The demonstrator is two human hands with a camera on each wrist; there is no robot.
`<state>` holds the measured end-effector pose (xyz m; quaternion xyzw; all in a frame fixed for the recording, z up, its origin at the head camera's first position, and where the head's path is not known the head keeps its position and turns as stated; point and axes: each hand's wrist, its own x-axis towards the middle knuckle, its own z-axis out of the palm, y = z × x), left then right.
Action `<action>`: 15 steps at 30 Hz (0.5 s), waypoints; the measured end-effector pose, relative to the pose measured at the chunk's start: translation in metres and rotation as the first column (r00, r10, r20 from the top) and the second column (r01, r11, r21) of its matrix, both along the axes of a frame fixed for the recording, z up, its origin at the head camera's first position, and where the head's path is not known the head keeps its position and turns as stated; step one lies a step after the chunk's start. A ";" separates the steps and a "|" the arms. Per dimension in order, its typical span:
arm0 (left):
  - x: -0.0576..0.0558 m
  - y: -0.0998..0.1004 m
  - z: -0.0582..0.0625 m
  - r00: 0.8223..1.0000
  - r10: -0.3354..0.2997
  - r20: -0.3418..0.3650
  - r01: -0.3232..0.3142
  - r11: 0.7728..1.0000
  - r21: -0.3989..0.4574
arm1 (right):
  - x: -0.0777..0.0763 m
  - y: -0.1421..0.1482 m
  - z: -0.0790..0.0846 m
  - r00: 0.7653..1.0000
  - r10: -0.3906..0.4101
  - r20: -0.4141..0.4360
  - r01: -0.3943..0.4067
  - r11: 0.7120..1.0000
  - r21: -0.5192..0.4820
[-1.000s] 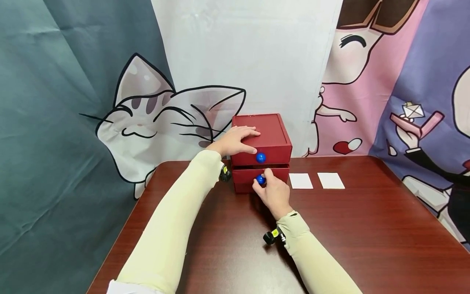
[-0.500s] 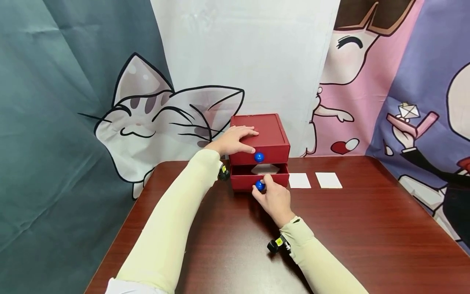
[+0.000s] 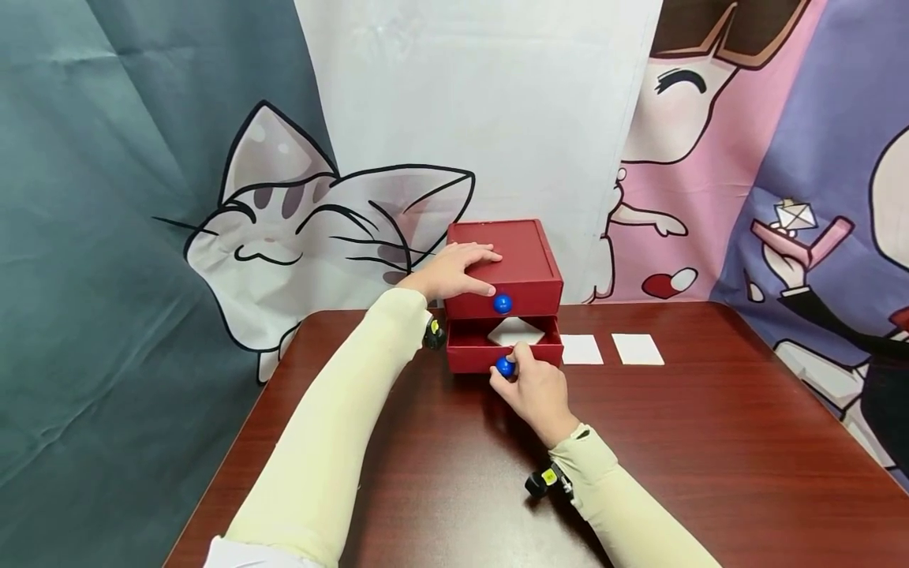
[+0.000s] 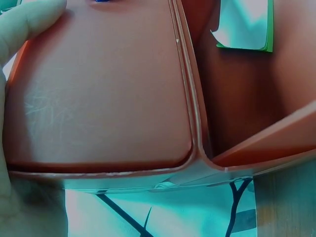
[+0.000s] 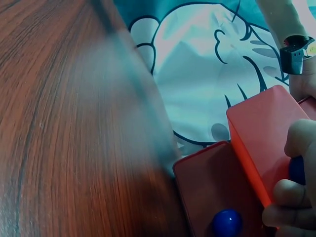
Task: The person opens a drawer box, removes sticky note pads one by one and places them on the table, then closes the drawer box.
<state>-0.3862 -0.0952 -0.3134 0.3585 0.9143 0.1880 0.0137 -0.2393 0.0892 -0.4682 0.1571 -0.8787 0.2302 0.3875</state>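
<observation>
A red two-drawer box (image 3: 507, 252) stands at the back of the table in the head view. My left hand (image 3: 453, 270) rests on its top left part with fingers straight and thumb along the front edge. With thumb and fingers, my right hand (image 3: 537, 398) pinches the round blue knob (image 3: 505, 368) of the lower drawer (image 3: 465, 360), which is pulled partway out. Inside lies a white paper piece (image 3: 516, 331); a green edge shows beneath this paper (image 4: 244, 24) in the left wrist view. The upper drawer (image 3: 536, 300), with its own blue knob (image 3: 502, 304), is closed.
Two white square cards (image 3: 582, 349) lie side by side on the brown wooden table (image 3: 675, 442), right of the box. A printed cloth (image 3: 540, 118) with cartoon figures hangs directly behind the table.
The lower drawer has slid out toward the person, drawn by my right hand on its knob, and the white paper inside has come into view. My left hand stays on the box.
</observation>
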 end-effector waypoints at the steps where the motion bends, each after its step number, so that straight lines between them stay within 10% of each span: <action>1: 0.000 0.000 0.000 1.000 0.000 0.001 0.000 1.000 0.000 | 0.001 0.001 0.000 1.000 0.007 -0.001 -0.007 1.000 0.003; 15: -0.002 0.000 0.000 1.000 0.006 0.006 -0.006 1.000 0.001 | 0.011 0.006 0.016 0.992 0.051 0.115 -0.062 0.993 0.096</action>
